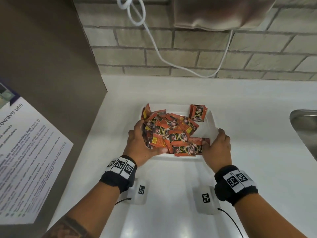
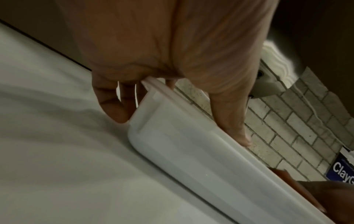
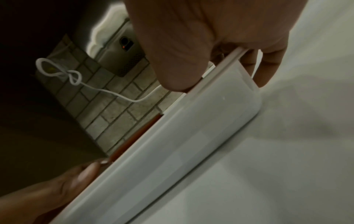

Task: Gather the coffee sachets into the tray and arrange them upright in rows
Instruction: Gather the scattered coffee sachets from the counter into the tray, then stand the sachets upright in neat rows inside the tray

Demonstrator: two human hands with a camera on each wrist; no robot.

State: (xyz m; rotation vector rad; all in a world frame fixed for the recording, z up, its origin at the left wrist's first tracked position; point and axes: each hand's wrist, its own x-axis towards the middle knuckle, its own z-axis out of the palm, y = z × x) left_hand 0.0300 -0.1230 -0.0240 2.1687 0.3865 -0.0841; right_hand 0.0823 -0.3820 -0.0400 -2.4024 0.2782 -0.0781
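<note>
A white tray (image 1: 212,122) stands on the white counter (image 1: 248,152), and its middle and left hold a loose heap of orange coffee sachets (image 1: 171,133). A few sachets (image 1: 198,113) stand upright in its far right corner. My left hand (image 1: 140,143) grips the near left corner, and in the left wrist view the thumb (image 2: 229,118) lies over the rim with the fingers (image 2: 113,106) outside the tray wall (image 2: 191,151). My right hand (image 1: 217,146) grips the near right corner the same way, thumb (image 3: 178,68) on the rim, fingers (image 3: 268,68) outside the wall (image 3: 191,136).
A steel sink (image 1: 305,131) is set into the counter at the right. A grey appliance (image 1: 42,66) with a paper notice (image 1: 25,152) stands at the left. A white cable (image 1: 171,62) hangs along the brick wall behind, under a dispenser (image 1: 214,12).
</note>
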